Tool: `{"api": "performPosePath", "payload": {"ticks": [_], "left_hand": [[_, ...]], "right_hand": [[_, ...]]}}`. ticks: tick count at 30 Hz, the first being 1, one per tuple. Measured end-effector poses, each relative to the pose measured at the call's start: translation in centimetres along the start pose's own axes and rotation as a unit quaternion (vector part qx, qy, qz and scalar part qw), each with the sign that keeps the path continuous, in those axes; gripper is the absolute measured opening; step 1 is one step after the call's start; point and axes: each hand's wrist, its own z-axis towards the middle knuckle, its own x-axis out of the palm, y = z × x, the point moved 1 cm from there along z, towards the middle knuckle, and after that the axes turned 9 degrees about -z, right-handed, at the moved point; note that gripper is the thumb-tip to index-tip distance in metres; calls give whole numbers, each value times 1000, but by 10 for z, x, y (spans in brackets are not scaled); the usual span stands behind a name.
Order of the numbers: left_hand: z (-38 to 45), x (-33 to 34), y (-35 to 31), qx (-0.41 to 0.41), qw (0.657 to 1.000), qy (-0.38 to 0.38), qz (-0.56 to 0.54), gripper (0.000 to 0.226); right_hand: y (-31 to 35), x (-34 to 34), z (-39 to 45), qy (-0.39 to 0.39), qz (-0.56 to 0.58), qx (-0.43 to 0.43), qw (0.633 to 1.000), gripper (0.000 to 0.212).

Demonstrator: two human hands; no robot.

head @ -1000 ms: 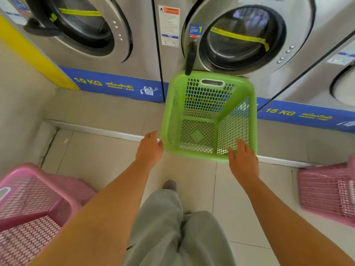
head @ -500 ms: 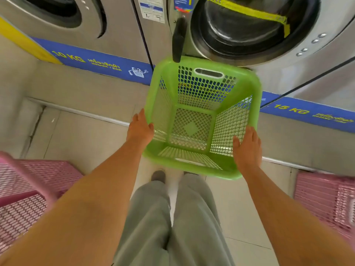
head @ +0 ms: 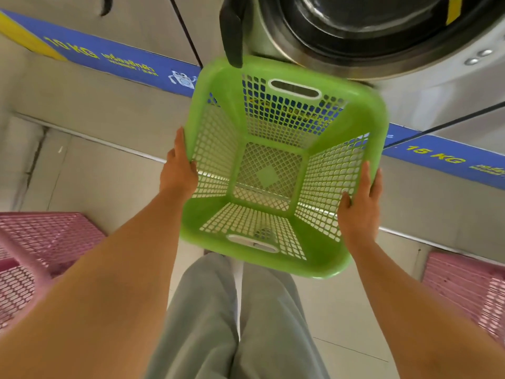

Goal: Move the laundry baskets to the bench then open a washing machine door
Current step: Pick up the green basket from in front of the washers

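Note:
An empty green laundry basket point(head: 322, 255) is held up in front of me, tilted so its inside faces me. My left hand point(head: 179, 170) grips its left rim and my right hand point(head: 360, 203) grips its right rim. Just behind the basket is a washing machine door point(head: 363, 36), round with a glass window and shut, with a black handle point(head: 232, 31) on its left side. A pink basket point(head: 41, 250) lies on the floor at the left. Another pink basket point(head: 470, 288) lies at the right.
Steel washing machines stand in a row on a raised tiled step point(head: 109, 105), with a blue label strip point(head: 114, 61) along their base. A wall point(head: 11, 110) closes the left side. My legs in grey trousers point(head: 232, 324) are below the basket on the tiled floor.
Both hands reached the green basket, closed on its side rims and lifted it off the step toward me. The view has tipped further down and closer to the machines.

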Motion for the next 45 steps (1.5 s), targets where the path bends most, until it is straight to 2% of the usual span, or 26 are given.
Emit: {"api": "performPosePath", "payload": {"ticks": [9, 17, 24, 28, 33, 38, 45], "left_hand": [[-23, -5, 14, -26, 999, -21, 5, 77], [-70, -25, 66, -55, 997, -43, -25, 76], [-131, -55, 152, -99, 986, -82, -105, 77], [-165, -71, 218, -151, 971, -118, -146, 76], [-197, -82, 305, -207, 950, -152, -176, 48], [-211, -80, 370, -249, 934, -171, -190, 48], [-195, -55, 423, -273, 919, -195, -207, 51]], "right_hand": [[6, -8, -13, 13, 29, -22, 999, 75], [23, -8, -58, 36, 5, -51, 998, 76], [67, 3, -116, 47, -22, -112, 992, 78], [100, 24, -158, 64, -35, -160, 984, 77], [138, 67, -205, 81, -49, -215, 972, 76], [166, 112, -231, 104, -71, -255, 959, 76], [186, 176, -231, 118, -90, -294, 944, 75]]}}
